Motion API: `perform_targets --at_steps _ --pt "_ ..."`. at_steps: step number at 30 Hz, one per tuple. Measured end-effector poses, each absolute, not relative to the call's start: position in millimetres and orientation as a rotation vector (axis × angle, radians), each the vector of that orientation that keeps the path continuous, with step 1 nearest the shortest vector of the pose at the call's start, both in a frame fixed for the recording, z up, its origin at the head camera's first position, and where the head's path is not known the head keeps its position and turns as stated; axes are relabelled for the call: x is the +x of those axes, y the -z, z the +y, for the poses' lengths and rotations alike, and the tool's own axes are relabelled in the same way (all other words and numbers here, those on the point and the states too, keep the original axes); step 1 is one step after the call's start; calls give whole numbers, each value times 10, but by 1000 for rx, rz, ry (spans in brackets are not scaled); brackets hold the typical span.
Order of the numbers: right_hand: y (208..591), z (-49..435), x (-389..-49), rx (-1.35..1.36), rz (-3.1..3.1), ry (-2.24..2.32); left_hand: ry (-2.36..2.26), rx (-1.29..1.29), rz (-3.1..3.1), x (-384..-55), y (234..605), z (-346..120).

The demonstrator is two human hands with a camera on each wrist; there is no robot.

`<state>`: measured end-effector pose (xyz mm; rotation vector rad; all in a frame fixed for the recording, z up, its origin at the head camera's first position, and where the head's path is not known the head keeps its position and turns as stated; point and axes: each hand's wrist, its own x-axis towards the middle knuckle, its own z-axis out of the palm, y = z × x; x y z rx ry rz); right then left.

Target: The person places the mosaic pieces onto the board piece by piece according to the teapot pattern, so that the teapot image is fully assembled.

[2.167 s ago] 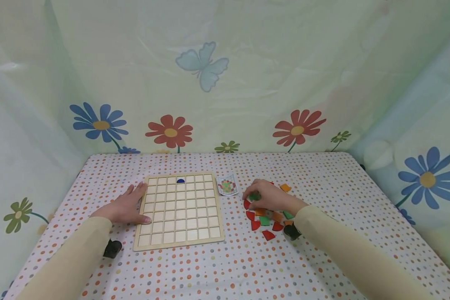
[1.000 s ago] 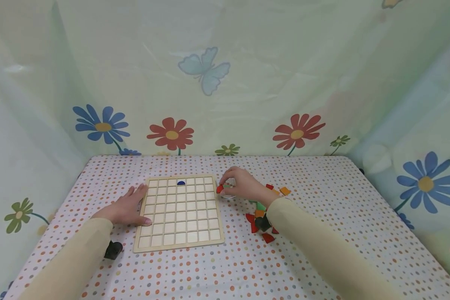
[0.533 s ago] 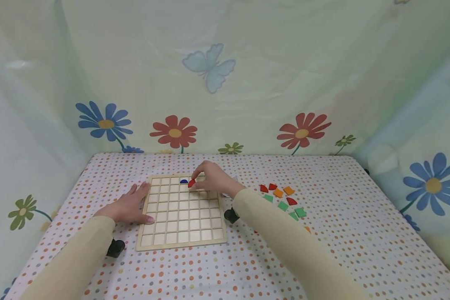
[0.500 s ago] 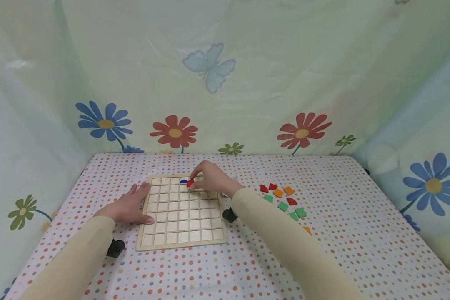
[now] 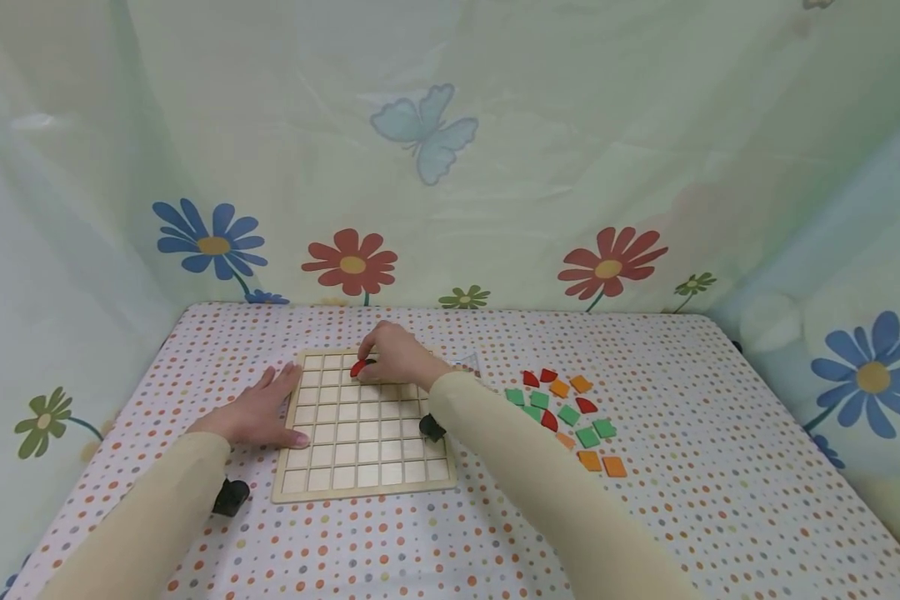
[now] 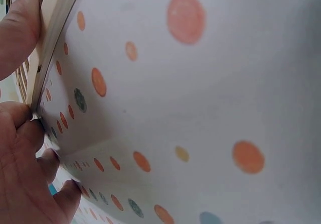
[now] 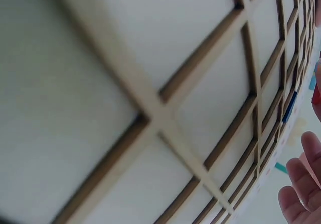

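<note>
A square wooden grid board [image 5: 345,433] lies on the table, with a blue piece [image 7: 290,106] in a cell of its far row. Beside that piece my right hand [image 5: 401,358] pinches a red fan-shaped tile [image 5: 357,368] between thumb and fingertips, close over the far cells. The right wrist view catches only a sliver of the red tile [image 7: 316,95] at its right edge. My left hand [image 5: 258,417] rests at the board's left edge with fingers spread; its thumb lies on the frame, as the left wrist view also shows.
Several red, green and orange tiles [image 5: 568,415] lie scattered right of the board. A small printed pattern card [image 5: 468,362], partly hidden by my right arm, lies near the board's far right corner. A dotted cloth [image 5: 690,467] covers the table.
My right hand took a red tile from the pile, carried it left past the card to the board, and has shifted further left along the far row. My left hand stays put.
</note>
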<state>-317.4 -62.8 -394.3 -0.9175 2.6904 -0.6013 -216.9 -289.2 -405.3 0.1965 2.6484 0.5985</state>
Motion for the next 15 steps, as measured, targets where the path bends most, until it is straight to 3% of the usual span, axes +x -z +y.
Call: perform_targets --at_steps 15 --pt "3964 -795 -3151 -955 2743 405 -620 181 2643 -2159 4047 -2898"
